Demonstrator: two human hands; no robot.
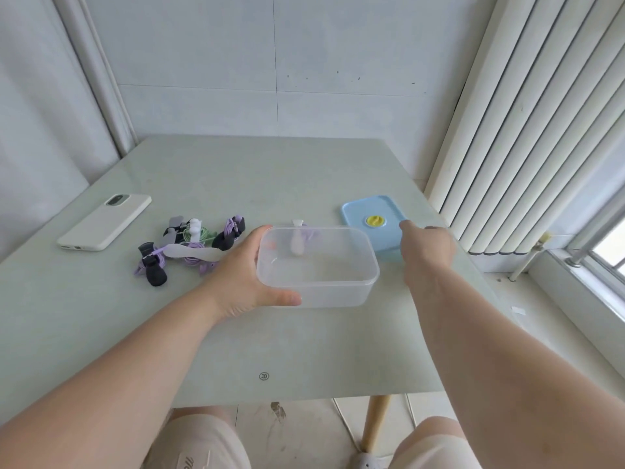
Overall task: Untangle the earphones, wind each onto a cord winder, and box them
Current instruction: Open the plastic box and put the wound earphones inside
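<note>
White phone (105,222) lies camera side up at the left of the pale green table (236,350), which carries a small round mark (264,376) near its front edge and stands on a wooden leg (375,424). A grey tiled wall (270,62) stands behind the table. White vertical slats (527,130) stand to the right, beside a window frame (605,231), and a white cable (345,424) runs across the stained floor.

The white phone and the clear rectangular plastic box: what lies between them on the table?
Head view: a tangled heap of purple and green earphone cords with black and grey winders, then the left hand gripping the box.
</note>
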